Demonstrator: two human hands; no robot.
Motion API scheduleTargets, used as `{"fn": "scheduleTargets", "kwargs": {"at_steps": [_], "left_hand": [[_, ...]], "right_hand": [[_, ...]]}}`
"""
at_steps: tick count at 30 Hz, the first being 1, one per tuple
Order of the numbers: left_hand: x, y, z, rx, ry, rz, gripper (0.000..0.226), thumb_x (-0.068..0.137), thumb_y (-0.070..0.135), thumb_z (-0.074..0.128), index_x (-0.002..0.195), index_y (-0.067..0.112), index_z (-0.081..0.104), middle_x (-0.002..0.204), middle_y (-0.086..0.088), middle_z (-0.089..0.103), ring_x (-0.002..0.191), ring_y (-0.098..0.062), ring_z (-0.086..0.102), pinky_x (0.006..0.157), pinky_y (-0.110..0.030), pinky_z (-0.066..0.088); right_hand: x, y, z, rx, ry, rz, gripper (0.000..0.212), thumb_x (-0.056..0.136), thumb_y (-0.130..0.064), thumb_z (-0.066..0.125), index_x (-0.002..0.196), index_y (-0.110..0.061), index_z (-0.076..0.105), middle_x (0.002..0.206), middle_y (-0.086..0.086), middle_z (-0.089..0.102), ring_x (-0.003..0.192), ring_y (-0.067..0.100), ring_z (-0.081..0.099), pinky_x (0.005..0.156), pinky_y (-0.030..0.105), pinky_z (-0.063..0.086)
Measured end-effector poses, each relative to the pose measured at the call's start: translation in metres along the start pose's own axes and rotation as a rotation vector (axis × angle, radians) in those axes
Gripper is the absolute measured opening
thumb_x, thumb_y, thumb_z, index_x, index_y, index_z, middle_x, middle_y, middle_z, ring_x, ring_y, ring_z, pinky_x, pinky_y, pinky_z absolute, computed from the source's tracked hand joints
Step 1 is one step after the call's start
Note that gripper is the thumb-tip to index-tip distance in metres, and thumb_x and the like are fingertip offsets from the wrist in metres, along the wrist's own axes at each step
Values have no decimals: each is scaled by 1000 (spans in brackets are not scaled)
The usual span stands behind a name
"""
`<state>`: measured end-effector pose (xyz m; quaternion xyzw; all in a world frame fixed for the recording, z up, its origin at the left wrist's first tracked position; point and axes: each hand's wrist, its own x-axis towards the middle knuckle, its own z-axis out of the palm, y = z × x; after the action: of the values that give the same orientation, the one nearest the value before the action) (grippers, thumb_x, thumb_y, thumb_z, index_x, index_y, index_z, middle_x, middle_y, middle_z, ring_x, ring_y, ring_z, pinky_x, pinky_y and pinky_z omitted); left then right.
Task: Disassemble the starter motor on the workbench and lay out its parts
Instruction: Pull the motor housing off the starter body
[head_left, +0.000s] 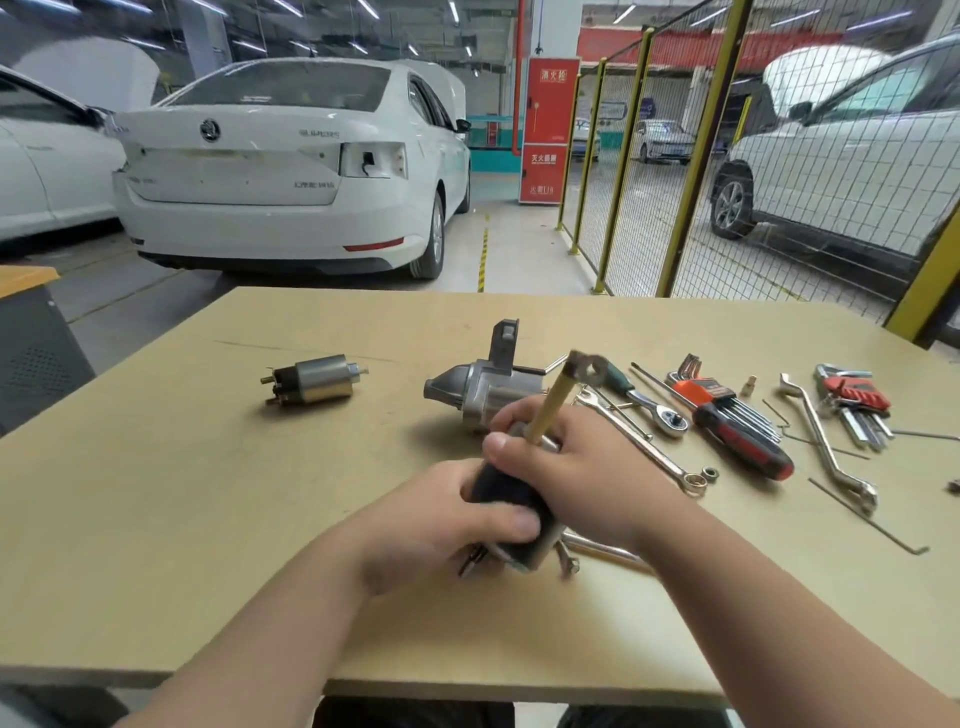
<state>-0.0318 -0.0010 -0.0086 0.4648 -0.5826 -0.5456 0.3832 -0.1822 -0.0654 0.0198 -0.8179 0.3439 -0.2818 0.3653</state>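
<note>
Hands meet at the middle of the pale wooden counter (156, 493), over the starter motor (475, 389). Its silver nose housing lies on the board pointing left, a bracket stands up behind it, and a black cylindrical body (501, 496) reaches toward the viewer. The left hand (436, 530) wraps that black body, thumb across the top and fingers curled beneath, and short studs stick out below it. The right hand (576, 467) is closed round the yellow shaft of a small hammer (550, 405), whose metal head is a blur above the motor. This hand hides the spot where the black body and silver housing meet, so I cannot tell whether they are joined. Well apart on the left, a solenoid (311, 382) lies on its side. The right half of the board is crowded with tools. Nearest the motor are a ratchet (654, 410) and a long combination wrench (639, 441) with a nut (708, 474) just beside its ring end. Beyond them come an orange hex-key set (709, 392), a red-and-black screwdriver (743, 441), an offset ring spanner (826, 441) and a red hex-key set (854, 397). Another wrench (602, 548) pokes out from under the right forearm. Behind the counter stand a white saloon (291, 156), a red cabinet (550, 130) and a yellow-framed mesh fence (675, 182).
</note>
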Motion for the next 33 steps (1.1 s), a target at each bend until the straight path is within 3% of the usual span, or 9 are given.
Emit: {"fn": "scheduleTargets", "kwargs": {"at_steps": [3, 6, 9, 12, 18, 23, 29, 33], "left_hand": [[2, 8, 1, 270, -47, 12, 15, 64, 17, 72, 74, 24, 63, 66, 2, 58, 60, -16, 51, 54, -30, 40], [-4, 3, 3, 262, -20, 100, 17, 65, 5, 69, 67, 14, 55, 60, 7, 52, 55, -9, 47, 53, -18, 37], [-11, -6, 3, 314, 101, 198, 22, 64, 6, 69, 67, 23, 56, 64, 18, 54, 62, 1, 49, 58, -13, 39], [-15, -8, 2, 284, 128, 236, 30, 65, 2, 70, 66, 30, 60, 65, 17, 57, 65, 1, 52, 62, -14, 41], [-10, -6, -5, 234, -29, 189, 17, 63, -1, 65, 67, 14, 57, 64, 5, 56, 64, -15, 51, 61, -26, 42], [-11, -12, -5, 209, 73, 204, 20, 66, -4, 68, 67, 14, 60, 63, 2, 55, 61, -11, 48, 56, -21, 40], [-11, -13, 12, 213, 245, 140, 20, 63, 8, 70, 78, 15, 60, 64, -7, 58, 58, -11, 47, 51, -23, 39], [-9, -14, 22, 206, 389, 110, 22, 57, 20, 73, 75, 29, 62, 61, 8, 64, 52, -5, 54, 49, -17, 43]], "right_hand": [[-9, -5, 10, -203, 30, -63, 28, 80, -53, 54, 93, -29, 57, 90, -13, 61, 83, 5, 57, 74, 30, 49], [-11, -7, 16, -317, -14, -152, 33, 80, -57, 49, 100, -31, 52, 99, -10, 56, 88, 10, 54, 72, 28, 44], [-10, -7, 18, -359, -108, -252, 44, 76, -58, 54, 113, -35, 47, 108, -13, 50, 94, 7, 52, 78, 25, 42], [-7, -9, 19, -413, -112, -328, 46, 74, -61, 50, 110, -32, 52, 107, -10, 52, 94, 10, 53, 81, 32, 48], [-7, -5, 16, -317, -89, -448, 33, 81, -41, 58, 98, -13, 63, 99, 1, 57, 89, 16, 55, 77, 33, 47], [-1, -14, 27, -350, -22, -385, 20, 86, -41, 52, 90, -22, 59, 87, -6, 53, 82, 12, 48, 72, 29, 43], [1, -20, 31, -395, -4, -189, 25, 84, -49, 48, 83, -26, 57, 84, -7, 53, 80, 13, 53, 73, 34, 47], [3, -11, 25, -292, 2, -185, 20, 83, -46, 56, 88, -28, 63, 89, -10, 60, 84, 9, 56, 78, 34, 48]]}}
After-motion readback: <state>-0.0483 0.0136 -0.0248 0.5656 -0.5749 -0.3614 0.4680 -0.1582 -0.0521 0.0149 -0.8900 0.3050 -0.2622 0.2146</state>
